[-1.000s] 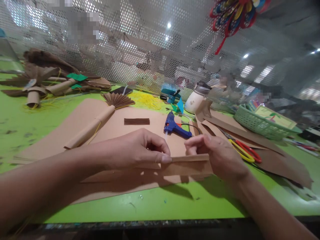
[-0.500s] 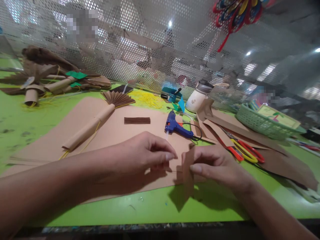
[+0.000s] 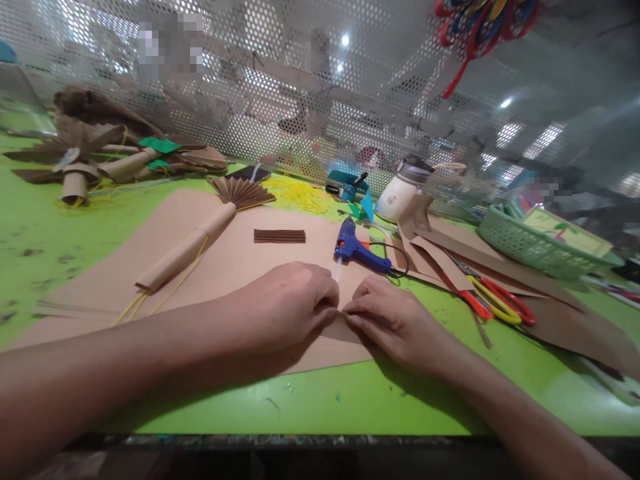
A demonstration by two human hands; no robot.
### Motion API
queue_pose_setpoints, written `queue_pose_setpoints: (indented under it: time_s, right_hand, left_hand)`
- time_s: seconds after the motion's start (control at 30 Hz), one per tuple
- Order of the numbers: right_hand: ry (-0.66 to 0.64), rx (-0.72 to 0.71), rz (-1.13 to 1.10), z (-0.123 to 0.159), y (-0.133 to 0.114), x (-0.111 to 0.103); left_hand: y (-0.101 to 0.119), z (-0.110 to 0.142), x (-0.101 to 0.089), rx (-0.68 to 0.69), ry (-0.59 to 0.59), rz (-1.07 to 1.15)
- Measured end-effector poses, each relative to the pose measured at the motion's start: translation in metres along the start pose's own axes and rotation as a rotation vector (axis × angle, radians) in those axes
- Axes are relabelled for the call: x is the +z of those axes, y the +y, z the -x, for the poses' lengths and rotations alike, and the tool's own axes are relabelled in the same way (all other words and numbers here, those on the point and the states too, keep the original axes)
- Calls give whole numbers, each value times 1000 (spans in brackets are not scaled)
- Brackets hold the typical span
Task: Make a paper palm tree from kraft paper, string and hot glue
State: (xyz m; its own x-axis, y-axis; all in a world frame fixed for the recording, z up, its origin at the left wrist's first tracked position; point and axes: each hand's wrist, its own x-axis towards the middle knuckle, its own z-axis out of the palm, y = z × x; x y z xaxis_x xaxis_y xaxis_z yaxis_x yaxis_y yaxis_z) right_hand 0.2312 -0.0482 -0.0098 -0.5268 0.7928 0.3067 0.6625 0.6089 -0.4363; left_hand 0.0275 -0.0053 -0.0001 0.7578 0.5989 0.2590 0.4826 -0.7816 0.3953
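Observation:
My left hand (image 3: 305, 303) and my right hand (image 3: 387, 317) meet above the large brown paper sheets (image 3: 230, 250), fingertips pinched together. Between them is a small piece of brown paper (image 3: 346, 332), mostly hidden by the fingers and in shadow. Just beyond my hands, a blue glue gun (image 3: 357, 250) lies on its side with a clear glue stick in its back end. A pleated strip of dark brown paper (image 3: 279, 236) rests flat on the sheets. To the left lies a rolled paper tube (image 3: 190, 247) with a pleated fan (image 3: 245, 192) at its far end and yellow strings.
Yellow-and-red-handled scissors (image 3: 495, 300) and more cut brown paper (image 3: 565, 330) lie at right, before a green basket (image 3: 545, 240). A white bottle (image 3: 397, 193), yellow shreds (image 3: 300, 193) and finished-looking paper pieces (image 3: 80, 170) stand along the perforated metal screen (image 3: 225, 87).
My right hand has brought the piece of brown paper left and down from its raised, upright position. Both hands have closed together on it. The view has shifted slightly.

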Motion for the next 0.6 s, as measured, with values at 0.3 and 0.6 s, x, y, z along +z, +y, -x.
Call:
queue_pose_setpoints:
  time_s: [0.3, 0.6]
  right_hand:
    - [34, -29, -9, -1, 6, 1]
    - [24, -92, 48, 0, 8, 6]
  left_hand:
    - [-5, -8, -2, 70, -108, -24]
    - [-6, -4, 14, 161, -29, -69]
